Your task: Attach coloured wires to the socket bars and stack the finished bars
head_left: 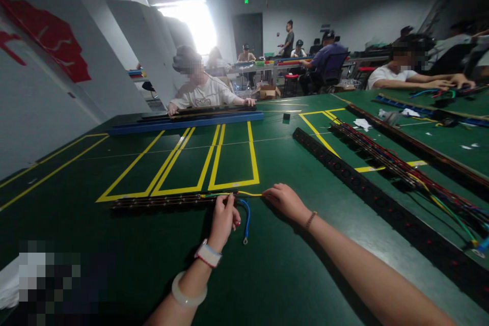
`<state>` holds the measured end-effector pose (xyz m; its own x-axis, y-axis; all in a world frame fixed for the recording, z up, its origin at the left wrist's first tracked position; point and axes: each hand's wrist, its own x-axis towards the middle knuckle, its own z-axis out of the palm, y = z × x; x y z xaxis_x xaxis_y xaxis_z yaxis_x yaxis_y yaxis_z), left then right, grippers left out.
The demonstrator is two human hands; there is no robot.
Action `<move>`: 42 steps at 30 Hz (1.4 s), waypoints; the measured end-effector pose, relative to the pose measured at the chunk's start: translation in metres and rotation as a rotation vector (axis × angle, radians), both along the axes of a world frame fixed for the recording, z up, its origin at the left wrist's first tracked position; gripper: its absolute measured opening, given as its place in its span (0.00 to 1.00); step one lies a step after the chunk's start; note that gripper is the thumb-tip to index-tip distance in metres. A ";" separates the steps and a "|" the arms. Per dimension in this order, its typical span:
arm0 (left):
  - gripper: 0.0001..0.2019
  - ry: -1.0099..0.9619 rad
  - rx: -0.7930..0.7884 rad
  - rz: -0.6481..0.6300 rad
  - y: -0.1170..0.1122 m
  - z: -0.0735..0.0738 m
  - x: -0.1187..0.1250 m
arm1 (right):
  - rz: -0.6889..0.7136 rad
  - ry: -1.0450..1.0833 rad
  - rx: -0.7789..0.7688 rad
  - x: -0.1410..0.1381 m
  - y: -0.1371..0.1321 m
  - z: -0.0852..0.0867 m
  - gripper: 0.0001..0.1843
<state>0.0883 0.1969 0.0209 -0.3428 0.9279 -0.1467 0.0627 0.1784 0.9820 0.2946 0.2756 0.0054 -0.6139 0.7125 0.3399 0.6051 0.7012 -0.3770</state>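
Observation:
A long, narrow dark strip assembly (164,202) with metal strips along it lies across the table in front of me. My left hand (225,215) is closed at its right end, thumb and forefinger pinched there. A yellow-green wire (247,194) runs along the top of this end and out to the right. Its far part is pinched by my right hand (284,199), whose fingertips hide the wire's tip. From the same end a short blue wire (248,216) curves down, with a ring terminal (245,240) on the table.
Yellow tape (229,184) marks boxes on the green table (252,285). A long black socket strip (355,183) runs diagonally at right, beside a wired strip bundle (382,155). Across the table, a person (206,89) handles strips on a blue channel (183,123); another works at far right.

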 end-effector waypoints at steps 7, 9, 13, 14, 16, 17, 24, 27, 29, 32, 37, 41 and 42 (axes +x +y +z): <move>0.21 -0.071 0.085 0.040 -0.002 0.007 0.006 | 0.005 -0.002 -0.010 0.000 -0.001 0.001 0.13; 0.21 0.002 0.112 0.012 -0.004 0.009 0.006 | 0.003 0.000 -0.017 0.000 -0.001 0.000 0.13; 0.17 0.303 0.166 -0.158 -0.008 0.010 0.005 | -0.009 -0.006 -0.031 0.000 0.000 -0.002 0.13; 0.15 0.398 0.184 -0.219 -0.009 0.010 0.004 | -0.012 -0.006 -0.032 0.000 0.000 -0.002 0.13; 0.13 0.588 0.191 -0.309 -0.011 0.010 0.003 | -0.017 -0.006 -0.031 0.000 0.000 -0.002 0.13; 0.13 0.677 0.173 -0.328 -0.011 0.010 0.003 | -0.018 -0.006 -0.033 0.000 0.000 -0.002 0.13; 0.15 0.983 0.010 -0.305 -0.008 0.009 0.009 | -0.024 -0.009 -0.093 -0.002 -0.003 0.007 0.16; 0.12 1.139 -0.045 -0.314 -0.010 0.009 0.011 | -0.042 -0.018 -0.109 -0.007 -0.008 0.013 0.21; 0.11 1.204 -0.066 -0.352 -0.011 0.010 0.012 | -0.047 -0.027 -0.120 -0.011 -0.012 0.015 0.27; 0.11 1.208 -0.065 -0.371 -0.012 0.010 0.014 | -0.052 -0.046 -0.159 -0.016 -0.016 0.014 0.27; 0.08 1.053 -0.014 -0.337 -0.011 0.004 0.014 | -0.077 -0.023 -0.315 -0.021 -0.013 0.011 0.12; 0.11 0.665 0.068 -0.318 -0.009 -0.004 0.013 | -0.035 0.015 -0.341 -0.022 -0.016 0.013 0.12; 0.12 0.542 0.060 -0.317 -0.008 -0.006 0.013 | -0.029 0.008 -0.335 -0.023 -0.018 0.014 0.13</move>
<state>0.1011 0.1889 0.0150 -0.0603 0.9978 0.0263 0.5948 0.0148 0.8037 0.2716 0.2579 0.0190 -0.5899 0.8026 0.0882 0.6193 0.5199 -0.5883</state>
